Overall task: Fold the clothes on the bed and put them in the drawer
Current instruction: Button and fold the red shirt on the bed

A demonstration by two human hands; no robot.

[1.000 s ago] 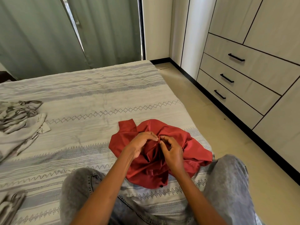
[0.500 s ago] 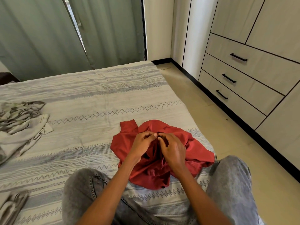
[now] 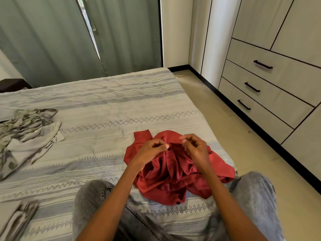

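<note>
Bedroom with green curtains [image 3: 52, 40] at the far wall, pale floor [image 3: 225, 119] running as an open strip between bed and built-in wardrobe. Striped, diamond-patterned bedspread [image 3: 107, 108] broad and bare across its middle and far half, right edge dropping straight to the floor strip. Crumpled red shirt [image 3: 166, 178] bunched near that right edge of the bed, close to the near side, one hem just short of the drop. Left hand [image 3: 149, 152] curled, thumb and fingertips pinching the shirt's fabric beside a small dark button [image 3: 169, 149]. Right hand [image 3: 194, 146] raised just above the upper fold of the shirt, fingers curled loosely inward; cannot tell whether any cloth sits between them. Both hands close together, not touching. Knees in grey jeans [image 3: 90, 197] flanking the shirt at the bottom of the view. Rumpled patterned grey garment [image 3: 26, 136] well apart at the left side of the bed, a second folded-looking piece [image 3: 19, 220] at the lower left corner. Three closed drawers [image 3: 271, 94] with dark bar handles stacked in the wardrobe on the right, black skirting along the base.
</note>
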